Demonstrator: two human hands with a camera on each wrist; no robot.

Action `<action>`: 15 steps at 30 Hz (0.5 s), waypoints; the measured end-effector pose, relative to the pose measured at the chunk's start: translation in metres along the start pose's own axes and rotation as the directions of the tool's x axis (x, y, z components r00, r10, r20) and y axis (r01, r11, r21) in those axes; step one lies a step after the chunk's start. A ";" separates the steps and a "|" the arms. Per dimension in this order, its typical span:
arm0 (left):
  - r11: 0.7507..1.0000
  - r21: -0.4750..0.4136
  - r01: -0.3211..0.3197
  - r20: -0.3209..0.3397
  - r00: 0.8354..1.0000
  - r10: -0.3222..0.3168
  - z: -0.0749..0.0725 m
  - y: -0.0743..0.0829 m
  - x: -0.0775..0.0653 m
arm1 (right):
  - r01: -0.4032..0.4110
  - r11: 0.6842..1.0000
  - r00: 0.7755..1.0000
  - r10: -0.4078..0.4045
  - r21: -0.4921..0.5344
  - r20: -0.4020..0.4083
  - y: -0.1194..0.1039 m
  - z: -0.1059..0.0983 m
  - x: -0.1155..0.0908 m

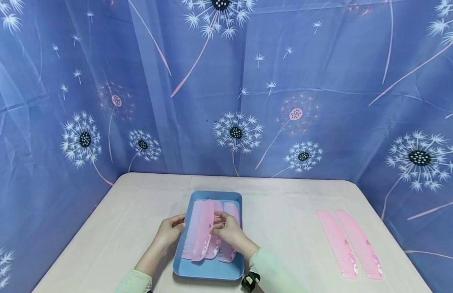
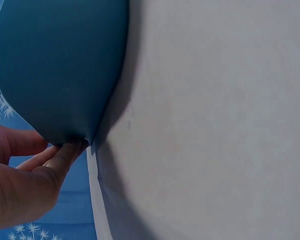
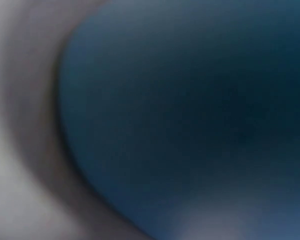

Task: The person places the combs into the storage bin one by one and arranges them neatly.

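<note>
A blue tray (image 1: 208,272) holds several pink combs. My left hand (image 1: 168,232) grips the tray's left rim; the left wrist view shows the thumb and fingers of the left hand (image 2: 27,180) pinching the edge of the tray (image 2: 65,65). With thumb and fingertips, my right hand (image 1: 230,231) pinches the right edge of a pink comb (image 1: 202,235), which lies tilted over a neighbouring comb (image 1: 190,232). Another comb (image 1: 231,208) lies partly beneath the right hand. Only the blurred tray (image 3: 140,110) fills the right wrist view; the right hand is not seen there.
Two pink combs, a left one (image 1: 338,244) and a right one (image 1: 359,244), lie side by side on the cream-covered table (image 1: 281,203), to the right. A blue dandelion-patterned curtain (image 1: 197,122) surrounds the table's back and sides.
</note>
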State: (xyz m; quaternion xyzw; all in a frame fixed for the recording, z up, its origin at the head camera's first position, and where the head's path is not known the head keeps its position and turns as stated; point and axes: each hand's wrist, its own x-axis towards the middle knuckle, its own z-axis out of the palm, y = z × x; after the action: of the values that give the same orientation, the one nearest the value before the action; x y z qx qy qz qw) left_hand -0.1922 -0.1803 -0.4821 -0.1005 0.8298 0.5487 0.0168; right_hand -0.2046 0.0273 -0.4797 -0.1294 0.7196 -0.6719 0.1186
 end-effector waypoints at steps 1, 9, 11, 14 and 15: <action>1.000 0.000 -0.002 0.000 1.000 0.002 0.000 -0.001 0.000 | 0.002 1.000 1.000 -0.003 -0.006 -0.007 0.000 0.000 0.000; 1.000 0.002 -0.006 0.003 1.000 0.006 0.001 -0.002 0.002 | 0.021 1.000 0.999 -0.022 -0.015 -0.048 0.004 0.003 0.002; 1.000 0.002 -0.007 0.004 1.000 0.007 0.000 -0.002 0.002 | 0.021 1.000 0.998 -0.022 -0.002 -0.053 0.004 0.003 0.003; 1.000 0.006 -0.014 0.004 1.000 0.013 0.000 -0.003 0.002 | 0.023 1.000 0.998 -0.023 0.007 -0.052 0.003 0.003 0.003; 1.000 0.007 -0.013 0.004 1.000 0.013 0.000 -0.003 0.002 | 0.020 1.000 0.999 -0.020 0.004 -0.050 0.002 0.003 0.003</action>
State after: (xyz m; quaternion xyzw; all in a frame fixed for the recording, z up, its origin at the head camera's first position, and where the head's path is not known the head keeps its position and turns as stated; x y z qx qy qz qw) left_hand -0.1935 -0.1822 -0.4853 -0.0939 0.8323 0.5461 0.0150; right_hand -0.2060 0.0238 -0.4816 -0.1196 0.7194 -0.6777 0.0941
